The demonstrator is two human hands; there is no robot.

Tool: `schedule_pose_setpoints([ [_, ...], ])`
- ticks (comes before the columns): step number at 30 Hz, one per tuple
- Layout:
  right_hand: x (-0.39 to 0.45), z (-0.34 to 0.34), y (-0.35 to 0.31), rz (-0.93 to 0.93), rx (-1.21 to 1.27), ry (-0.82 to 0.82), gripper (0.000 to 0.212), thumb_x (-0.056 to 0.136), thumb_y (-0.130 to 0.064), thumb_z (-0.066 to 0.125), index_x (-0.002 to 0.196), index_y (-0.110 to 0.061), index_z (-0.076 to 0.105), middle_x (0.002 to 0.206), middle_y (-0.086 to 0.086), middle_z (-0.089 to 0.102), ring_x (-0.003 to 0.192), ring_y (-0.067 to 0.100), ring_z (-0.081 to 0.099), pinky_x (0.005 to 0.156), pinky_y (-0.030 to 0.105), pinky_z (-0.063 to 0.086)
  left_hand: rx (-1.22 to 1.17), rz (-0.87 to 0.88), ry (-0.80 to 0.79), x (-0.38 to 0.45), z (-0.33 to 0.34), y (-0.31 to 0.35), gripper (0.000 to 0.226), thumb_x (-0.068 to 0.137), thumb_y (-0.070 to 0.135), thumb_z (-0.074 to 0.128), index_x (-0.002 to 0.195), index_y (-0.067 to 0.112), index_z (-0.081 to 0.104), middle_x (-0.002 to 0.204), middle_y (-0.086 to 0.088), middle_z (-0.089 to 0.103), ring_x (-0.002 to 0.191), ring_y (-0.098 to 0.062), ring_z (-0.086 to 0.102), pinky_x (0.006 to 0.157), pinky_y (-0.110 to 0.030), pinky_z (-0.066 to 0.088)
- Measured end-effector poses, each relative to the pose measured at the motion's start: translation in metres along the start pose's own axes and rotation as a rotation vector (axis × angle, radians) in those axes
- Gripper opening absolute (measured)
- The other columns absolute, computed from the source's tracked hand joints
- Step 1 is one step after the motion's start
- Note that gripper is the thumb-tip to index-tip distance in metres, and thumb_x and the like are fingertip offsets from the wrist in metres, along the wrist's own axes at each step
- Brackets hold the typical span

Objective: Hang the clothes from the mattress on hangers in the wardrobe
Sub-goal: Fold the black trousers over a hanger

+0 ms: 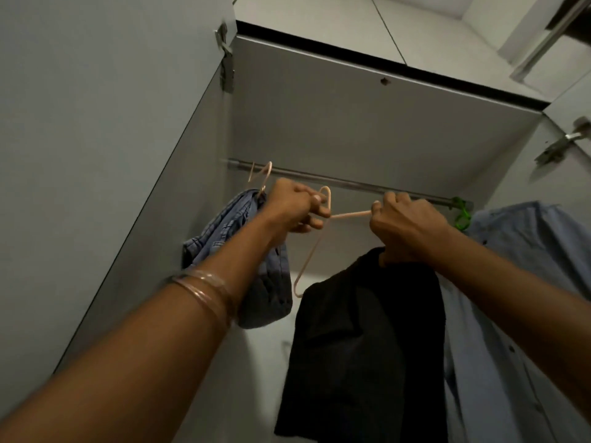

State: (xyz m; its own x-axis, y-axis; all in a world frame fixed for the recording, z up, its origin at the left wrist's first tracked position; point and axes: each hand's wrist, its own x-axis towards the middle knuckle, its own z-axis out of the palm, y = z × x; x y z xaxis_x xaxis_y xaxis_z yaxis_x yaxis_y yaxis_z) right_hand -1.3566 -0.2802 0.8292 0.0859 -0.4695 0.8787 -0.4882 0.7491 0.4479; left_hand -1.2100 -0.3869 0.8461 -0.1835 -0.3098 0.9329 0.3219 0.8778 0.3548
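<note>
Two forearms reach up into the open wardrobe, the left one ringed by thin bangles (pixel 204 284). Both hands work one peach hanger (pixel 315 247) just below the rail. The left hand (pixel 292 207) curls round its neck under the hook, presumably to steer the hook toward the rail. The right hand (pixel 406 223) pinches the upper arm of the hanger and seems also to bunch the collar of the black garment (pixel 367 340), which droops from that side only; the hanger's lower corner pokes out bare, so the garment looks only half threaded. Behind the left wrist a crumpled blue-grey garment (pixel 265 282) hangs from another peach hanger (pixel 260 177) near the rail's left end. At the right end, a pale blue shirt (pixel 518 282) hangs on a green hanger (pixel 462 215). Farthest back, the metal rail (pixel 351 181) spans the wardrobe's side walls.
</note>
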Motion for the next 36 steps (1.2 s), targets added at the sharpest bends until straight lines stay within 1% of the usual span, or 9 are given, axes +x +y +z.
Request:
schedule_pose_setpoints([
  [4,0.048,-0.018,0.003,0.050,0.054,0.017,0.064,0.068,-0.052,0.079,0.114,-0.012,0.058,0.103,0.011,0.052,0.090,0.030,0.056,0.062,0.036,0.041,0.074,0.193,0.334,0.026,-0.037,0.008,0.015,0.091,0.004,0.054,0.087,0.006,0.068,0.073,-0.007,0.070,0.037,-0.008,0.050,0.038,-0.018,0.038],
  [6,0.072,-0.023,0.005,0.073,0.100,0.027,0.062,0.068,-0.051,0.080,0.113,-0.014,0.059,0.094,0.009,0.048,0.083,0.028,0.052,0.062,0.035,0.042,0.186,0.243,0.517,0.041,-0.052,0.006,0.015,0.088,0.006,0.056,0.082,0.012,0.070,0.071,-0.002,0.069,0.047,-0.007,0.056,0.042,-0.020,0.042],
  [9,0.111,-0.022,0.006,0.073,0.170,0.047,0.062,0.068,-0.051,0.080,0.114,-0.015,0.059,0.104,0.011,0.055,0.096,0.030,0.058,0.067,0.035,0.044,0.399,0.308,0.635,0.067,-0.066,0.002,0.017,0.086,0.010,0.055,0.081,0.017,0.070,0.073,-0.001,0.069,0.062,-0.008,0.064,0.060,-0.027,0.053],
  [13,0.150,-0.021,0.000,0.039,0.233,0.037,0.063,0.069,-0.051,0.080,0.116,-0.015,0.058,0.110,0.011,0.057,0.104,0.031,0.057,0.072,0.038,0.047,0.581,0.291,0.667,0.094,-0.080,0.003,0.019,0.083,0.013,0.053,0.080,0.016,0.071,0.077,-0.005,0.071,0.079,-0.020,0.067,0.075,-0.035,0.056],
  [19,0.183,-0.030,-0.014,-0.017,0.372,0.040,0.061,0.071,-0.048,0.080,0.115,-0.012,0.060,0.104,0.011,0.054,0.106,0.032,0.056,0.082,0.043,0.050,0.637,0.250,0.675,0.112,-0.081,0.004,0.019,0.080,0.012,0.052,0.075,0.010,0.070,0.073,-0.008,0.070,0.075,-0.024,0.067,0.077,-0.042,0.057],
  [24,0.194,-0.028,-0.037,-0.050,0.353,0.031,0.071,0.070,-0.046,0.081,0.127,-0.013,0.054,0.129,0.013,0.051,0.119,0.033,0.050,0.090,0.043,0.050,0.668,0.224,0.651,0.106,-0.083,-0.006,0.018,0.081,0.011,0.053,0.076,0.010,0.070,0.076,-0.007,0.070,0.078,-0.024,0.067,0.077,-0.041,0.057],
  [29,0.181,-0.041,-0.042,-0.115,0.460,0.103,0.063,0.067,-0.035,0.086,0.114,-0.003,0.059,0.116,0.015,0.060,0.109,0.033,0.057,0.083,0.035,0.048,0.652,0.171,0.652,0.090,-0.086,-0.011,0.020,0.080,0.008,0.051,0.068,0.013,0.065,0.069,-0.004,0.070,0.068,-0.020,0.067,0.070,-0.041,0.059],
  [33,0.175,-0.042,-0.041,-0.125,0.574,0.103,0.061,0.069,-0.031,0.085,0.113,-0.001,0.056,0.100,0.014,0.056,0.093,0.031,0.055,0.082,0.039,0.050,0.672,0.158,0.638,0.074,-0.083,-0.008,0.020,0.078,0.006,0.051,0.065,0.013,0.064,0.068,-0.004,0.070,0.067,-0.019,0.067,0.068,-0.043,0.059],
  [36,0.166,-0.035,-0.044,-0.130,0.616,0.188,0.050,0.078,-0.025,0.079,0.112,0.002,0.056,0.110,0.021,0.058,0.103,0.037,0.056,0.084,0.040,0.048,0.714,0.176,0.616,0.060,-0.077,-0.003,0.023,0.082,0.006,0.053,0.065,0.018,0.063,0.071,-0.005,0.070,0.069,-0.021,0.067,0.068,-0.043,0.059],
])
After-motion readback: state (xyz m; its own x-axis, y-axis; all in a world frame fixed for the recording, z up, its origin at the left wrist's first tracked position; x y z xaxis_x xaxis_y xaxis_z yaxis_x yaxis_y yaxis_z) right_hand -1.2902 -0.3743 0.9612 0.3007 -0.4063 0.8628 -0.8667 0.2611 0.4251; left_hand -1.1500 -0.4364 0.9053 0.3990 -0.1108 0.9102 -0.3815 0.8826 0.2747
